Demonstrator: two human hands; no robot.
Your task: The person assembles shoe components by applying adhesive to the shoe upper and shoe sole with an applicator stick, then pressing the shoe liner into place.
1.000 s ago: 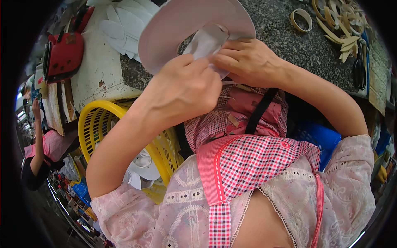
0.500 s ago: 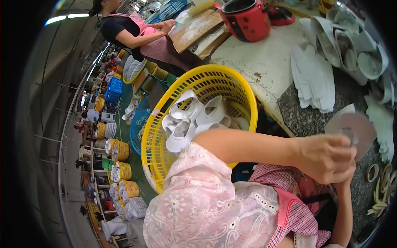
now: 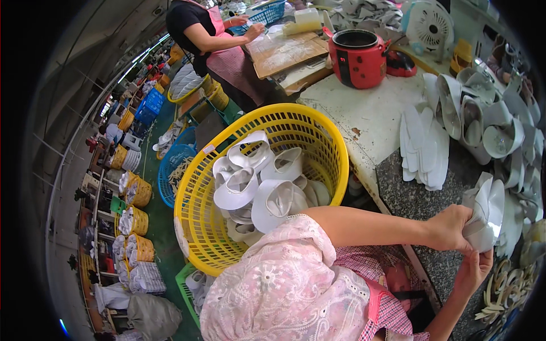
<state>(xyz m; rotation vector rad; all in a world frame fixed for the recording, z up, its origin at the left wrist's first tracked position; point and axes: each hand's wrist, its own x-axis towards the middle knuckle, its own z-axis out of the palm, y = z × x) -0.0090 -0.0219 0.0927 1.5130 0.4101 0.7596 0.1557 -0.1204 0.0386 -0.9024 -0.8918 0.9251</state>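
A glossy white shoe upper (image 3: 483, 219), bent into a curve, is held up over the dark speckled worktop (image 3: 406, 182). My left hand (image 3: 451, 227) grips its near side, thumb and fingers closed on the edge. Below, my right hand (image 3: 474, 270) pinches the bottom edge with its fingertips. A stack of flat white sole-shaped pieces (image 3: 424, 145) lies just beyond my left hand. Many more curved white uppers (image 3: 478, 116) are heaped past it. On the near side of my hands is a pile of cream-coloured rings and strips (image 3: 506, 292).
A yellow plastic basket (image 3: 190, 227) holding looped white uppers (image 3: 278, 204) stands left of my left arm. A red cooker (image 3: 358, 62) and a fan (image 3: 429, 28) are at the back. Across the bench, a co-worker (image 3: 216, 45) handles something small over a wooden board (image 3: 284, 54).
My hands have turned the upper and lifted its curved white side into view, where a flat greyish face showed before. The view has shifted, showing more of the bench's far side.
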